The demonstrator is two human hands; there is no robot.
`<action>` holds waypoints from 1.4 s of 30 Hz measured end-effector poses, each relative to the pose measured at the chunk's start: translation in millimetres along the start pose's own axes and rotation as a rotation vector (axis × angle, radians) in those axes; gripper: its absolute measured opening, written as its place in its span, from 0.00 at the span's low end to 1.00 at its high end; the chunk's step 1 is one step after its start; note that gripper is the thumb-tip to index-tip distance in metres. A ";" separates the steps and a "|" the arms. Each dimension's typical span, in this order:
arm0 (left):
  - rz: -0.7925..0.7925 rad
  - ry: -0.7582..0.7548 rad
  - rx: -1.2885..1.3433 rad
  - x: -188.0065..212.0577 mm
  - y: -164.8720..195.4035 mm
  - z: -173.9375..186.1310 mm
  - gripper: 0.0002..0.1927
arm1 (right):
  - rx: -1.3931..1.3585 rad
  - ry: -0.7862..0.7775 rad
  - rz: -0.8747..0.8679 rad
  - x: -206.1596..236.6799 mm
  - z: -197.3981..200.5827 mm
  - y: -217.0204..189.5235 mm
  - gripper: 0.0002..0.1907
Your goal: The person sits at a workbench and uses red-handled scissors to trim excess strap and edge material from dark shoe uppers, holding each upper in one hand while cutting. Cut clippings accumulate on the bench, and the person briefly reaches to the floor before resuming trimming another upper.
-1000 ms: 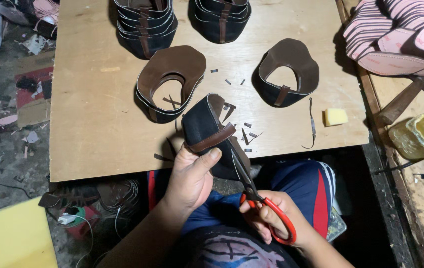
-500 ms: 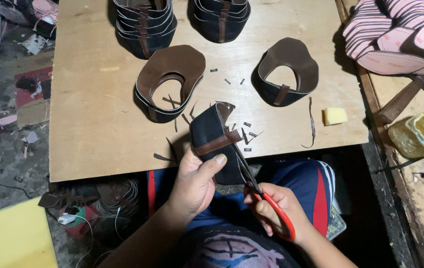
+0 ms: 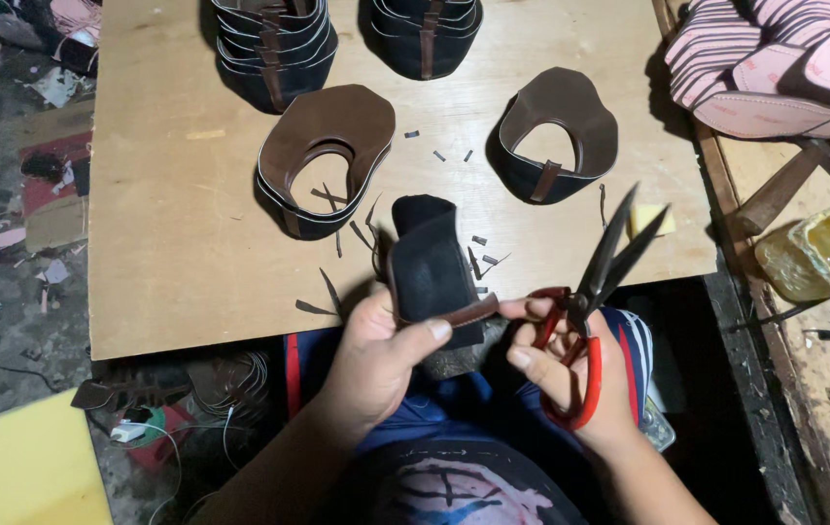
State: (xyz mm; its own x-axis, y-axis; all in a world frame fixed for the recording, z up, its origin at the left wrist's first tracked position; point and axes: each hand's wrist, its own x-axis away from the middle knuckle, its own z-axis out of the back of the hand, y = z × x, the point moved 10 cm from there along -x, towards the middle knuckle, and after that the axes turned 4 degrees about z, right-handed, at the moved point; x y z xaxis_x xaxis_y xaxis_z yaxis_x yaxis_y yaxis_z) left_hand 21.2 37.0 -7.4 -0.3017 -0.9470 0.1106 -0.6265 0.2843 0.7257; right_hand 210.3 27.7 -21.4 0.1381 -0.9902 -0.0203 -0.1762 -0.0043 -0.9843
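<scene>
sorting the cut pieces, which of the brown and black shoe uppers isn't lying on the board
The folded upper gripped in the left hand, held up above the board edge. The other uppers lie flat or stacked on the wooden board.

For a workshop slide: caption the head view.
Left hand grips a dark shoe upper while right hand lifts open red-handled scissors over a plywood board.

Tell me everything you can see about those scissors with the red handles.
The scissors have dark metal blades and looped red handles. The blades are parted and point up and to the right, over the edge of the wooden board. The right hand holds them, fingers through the red loops. They touch nothing else; the dark leather piece in the left hand sits just beside them.
</scene>
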 end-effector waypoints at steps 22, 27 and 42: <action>-0.256 0.204 0.140 -6.1 9.4 26.4 0.15 | 0.188 -0.246 -0.144 15.8 -16.9 23.5 0.23; -0.265 0.164 0.109 -3.5 22.7 29.2 0.20 | 0.373 -0.377 -0.219 23.1 -21.8 40.1 0.19; -0.153 0.079 0.173 -2.6 -3.8 6.0 0.26 | 0.047 -0.226 -0.412 28.3 -15.1 76.9 0.16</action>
State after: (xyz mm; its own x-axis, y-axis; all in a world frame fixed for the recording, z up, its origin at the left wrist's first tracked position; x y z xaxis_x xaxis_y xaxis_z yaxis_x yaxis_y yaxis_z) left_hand 20.0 39.4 -14.5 -0.1409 -0.9878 0.0665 -0.7761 0.1520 0.6121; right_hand 186.0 -2.8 -95.0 0.3965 -0.8522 0.3413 -0.0188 -0.3793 -0.9251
